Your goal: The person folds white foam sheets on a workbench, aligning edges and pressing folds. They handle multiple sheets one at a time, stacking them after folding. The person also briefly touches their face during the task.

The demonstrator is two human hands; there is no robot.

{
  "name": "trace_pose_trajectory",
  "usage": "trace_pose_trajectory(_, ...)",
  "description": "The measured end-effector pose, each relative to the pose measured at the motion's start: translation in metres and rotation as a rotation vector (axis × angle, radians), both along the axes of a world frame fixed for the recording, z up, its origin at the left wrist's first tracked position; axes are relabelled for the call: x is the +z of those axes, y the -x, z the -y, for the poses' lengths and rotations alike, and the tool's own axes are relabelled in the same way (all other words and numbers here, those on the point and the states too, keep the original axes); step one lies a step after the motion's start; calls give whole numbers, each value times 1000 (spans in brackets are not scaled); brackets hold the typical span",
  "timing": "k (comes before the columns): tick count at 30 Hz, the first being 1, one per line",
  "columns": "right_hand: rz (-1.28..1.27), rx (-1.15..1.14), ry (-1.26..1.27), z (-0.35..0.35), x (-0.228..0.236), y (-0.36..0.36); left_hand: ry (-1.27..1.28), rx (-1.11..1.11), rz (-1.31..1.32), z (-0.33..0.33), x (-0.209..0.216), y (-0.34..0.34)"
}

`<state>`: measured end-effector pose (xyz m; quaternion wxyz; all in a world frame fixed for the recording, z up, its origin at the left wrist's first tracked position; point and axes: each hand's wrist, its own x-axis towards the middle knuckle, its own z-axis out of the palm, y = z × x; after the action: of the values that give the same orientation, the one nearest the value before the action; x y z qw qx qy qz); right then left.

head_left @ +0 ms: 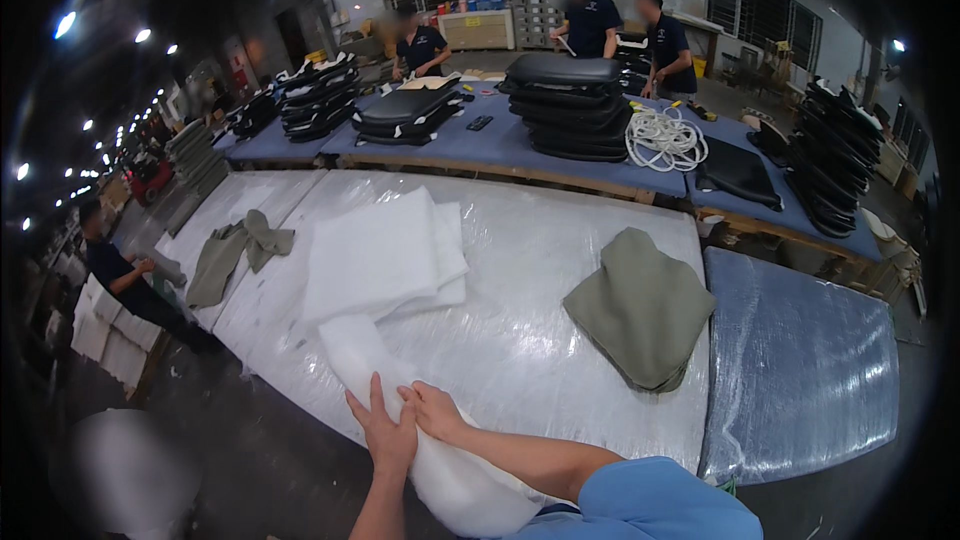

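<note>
Your left hand (387,432), spread wide, maybe steadies the long, fluffy white padding (362,350). Alongside, your curled right hand (437,415) seems to pinch it.

Fingers on the fluff now — my left hand (388,432) is spread along a white padding strip (465,490) at lower centre, and my right hand (437,414) curls onto it just beside. Above, left of centre, white sheets (370,255) lie stacked on the plastic-covered table (520,340); a folded olive cloth (642,315) sits right of centre. Across the top, black cushions (565,110) rise in piles — looped white rope (667,137) beside one, three people (590,25) behind.
</note>
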<state>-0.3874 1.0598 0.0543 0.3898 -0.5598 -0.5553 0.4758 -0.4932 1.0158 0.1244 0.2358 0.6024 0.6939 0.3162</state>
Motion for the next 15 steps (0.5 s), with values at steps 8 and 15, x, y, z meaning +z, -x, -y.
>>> trace_pose_trajectory(8, -53, -31, -25, 5, -39, 22, 76, 37, -97, 7, -7, 9)
trace_pose_trajectory(15, 139, 63, -34, 14, -18, 38, 5, 36, -178, 22, -20, 44)
